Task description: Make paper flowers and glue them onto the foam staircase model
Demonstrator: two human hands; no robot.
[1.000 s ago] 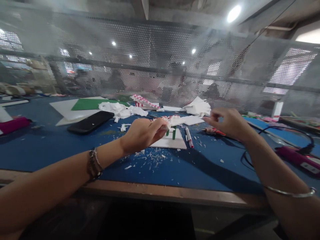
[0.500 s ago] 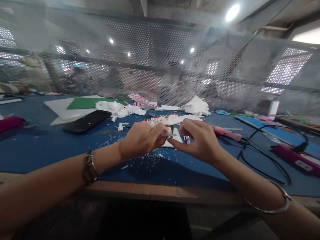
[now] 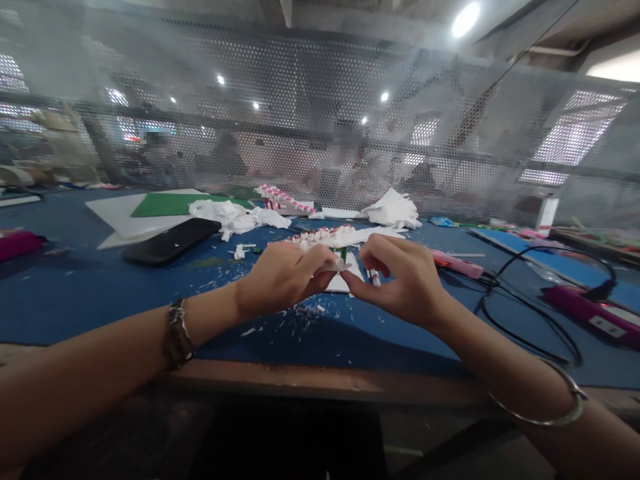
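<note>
My left hand [image 3: 285, 277] is closed, with thumb and forefinger pinching a small, thin white piece [image 3: 342, 265] that looks like paper or foam. Opposite it is my right hand [image 3: 403, 280], fingers curled and thumb stretched toward that piece. A gap shows between the right thumb and forefinger; the thumb tip is at or against the piece's edge. Just behind both hands lies a white, frilled row with dark red marks [image 3: 320, 236], partly covered by the left hand. Beneath them, a white block or card [image 3: 340, 283] is partly hidden.
Left of the hands lie a black phone [image 3: 173, 243], a green sheet [image 3: 185, 205] and crumpled white paper [image 3: 223, 217]. A pink tool [image 3: 457, 264], a black cable [image 3: 533, 337] and a purple power strip [image 3: 590, 317] are on the right. White scraps litter the blue tabletop [image 3: 210, 333].
My right thumb has come closer to the white piece, which now sits slightly differently at the left fingertips. The left hand has barely moved; the view has shifted slightly.
</note>
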